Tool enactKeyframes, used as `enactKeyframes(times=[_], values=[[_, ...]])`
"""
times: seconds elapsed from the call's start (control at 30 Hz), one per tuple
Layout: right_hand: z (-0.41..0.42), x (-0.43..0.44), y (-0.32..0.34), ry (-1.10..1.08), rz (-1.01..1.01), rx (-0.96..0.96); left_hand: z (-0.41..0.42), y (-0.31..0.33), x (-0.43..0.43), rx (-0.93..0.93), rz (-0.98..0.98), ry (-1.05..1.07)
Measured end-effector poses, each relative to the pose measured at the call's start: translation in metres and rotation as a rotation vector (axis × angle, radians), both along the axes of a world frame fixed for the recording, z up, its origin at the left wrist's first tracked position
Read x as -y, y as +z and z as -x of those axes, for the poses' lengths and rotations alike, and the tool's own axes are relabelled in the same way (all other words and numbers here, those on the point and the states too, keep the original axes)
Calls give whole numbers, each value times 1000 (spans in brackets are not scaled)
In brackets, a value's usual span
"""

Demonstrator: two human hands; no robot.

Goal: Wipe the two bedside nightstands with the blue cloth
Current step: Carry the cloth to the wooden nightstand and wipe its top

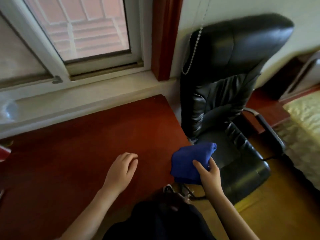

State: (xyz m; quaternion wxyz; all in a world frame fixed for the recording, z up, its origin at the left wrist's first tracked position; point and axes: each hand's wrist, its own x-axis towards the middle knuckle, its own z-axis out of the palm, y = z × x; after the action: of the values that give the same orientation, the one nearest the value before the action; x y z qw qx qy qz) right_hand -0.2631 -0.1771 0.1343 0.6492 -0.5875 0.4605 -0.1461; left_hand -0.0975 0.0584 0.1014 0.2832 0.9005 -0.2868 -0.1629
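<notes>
Fingers of the right hand (208,174) clench a bunched blue cloth (189,162), held at the right edge of a reddish-brown desk (69,161), partly over the desk corner and partly over the seat of a black leather chair (225,101). Beside it, the left hand (121,170) lies palm down on the desk, its fingers loosely curled and gripping nothing. Behind the chair a reddish-brown nightstand (266,115) stands just beside a bed (304,122); no container shows clearly.
</notes>
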Motion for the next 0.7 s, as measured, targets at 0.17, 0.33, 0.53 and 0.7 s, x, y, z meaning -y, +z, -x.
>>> enactKeyframes(times=[0.17,0.33,0.53,0.7], values=[[52,-47,9,-290,25,7,-17,9,3,41,-6,-268],[130,-101,7,-516,3,-5,12,2,25,15,-17,-511],[232,-171,-21,-825,-47,-106,87,-22,41,-77,-121,-837],[316,-230,-49,-1115,-129,-199,165,-41,47,-146,-248,-1049]])
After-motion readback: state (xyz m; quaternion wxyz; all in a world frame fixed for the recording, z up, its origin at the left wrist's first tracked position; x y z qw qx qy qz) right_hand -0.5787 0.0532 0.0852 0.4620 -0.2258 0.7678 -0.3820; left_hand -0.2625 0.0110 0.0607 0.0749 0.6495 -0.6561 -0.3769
